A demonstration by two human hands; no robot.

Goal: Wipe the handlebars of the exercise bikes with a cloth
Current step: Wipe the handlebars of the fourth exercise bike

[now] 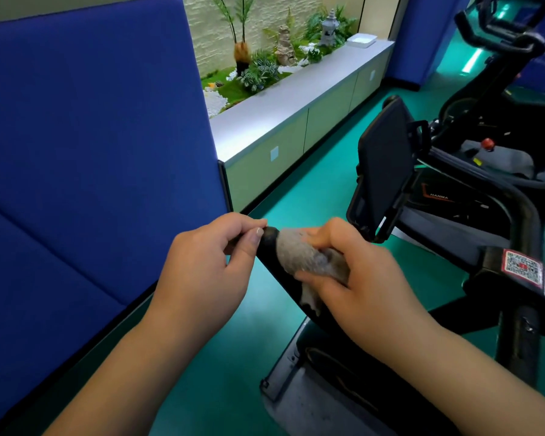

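Grey cloth (309, 256) wraps the black handlebar (269, 243); the right hand (356, 275) grips it there, while at nine o'clock the left hand (211, 265) pinches the bar's tip.

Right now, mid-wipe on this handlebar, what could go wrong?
1. The cloth is bunched under the right hand and covers only part of the handlebar; its black tip is bare and could be missed.
2. The left hand pinches only that tip, so its hold may slip.
3. The phone holder stands close beyond the right hand; a longer stroke could knock it.
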